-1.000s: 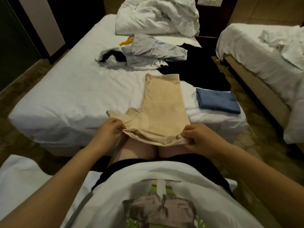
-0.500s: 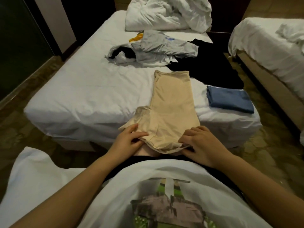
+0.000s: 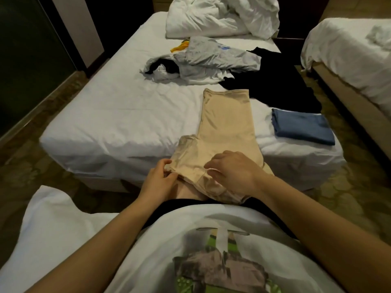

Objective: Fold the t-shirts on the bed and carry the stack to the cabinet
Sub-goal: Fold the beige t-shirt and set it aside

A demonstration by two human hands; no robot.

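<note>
A beige t-shirt (image 3: 227,127) lies folded lengthwise on the white bed (image 3: 118,121), its near end hanging over the bed's edge onto my knees. My left hand (image 3: 158,180) pinches the sleeve corner at the shirt's near left. My right hand (image 3: 231,172) rests on the shirt's near part with loosely bent fingers. A folded blue t-shirt (image 3: 302,129) sits to the right near the bed's corner. Further back lies a heap of grey and white shirts (image 3: 203,60), a yellow garment (image 3: 179,47) and a spread black shirt (image 3: 273,81).
A crumpled white duvet (image 3: 222,16) lies at the head of the bed. A second bed (image 3: 349,51) stands to the right across a narrow floor gap. A dark door and wall are at the left. I sit on a white surface (image 3: 53,233) facing the bed.
My right hand has left the shirt's near right edge and moved left onto its middle. My left hand has shifted to pinch the sleeve corner. The view has tilted slightly.
</note>
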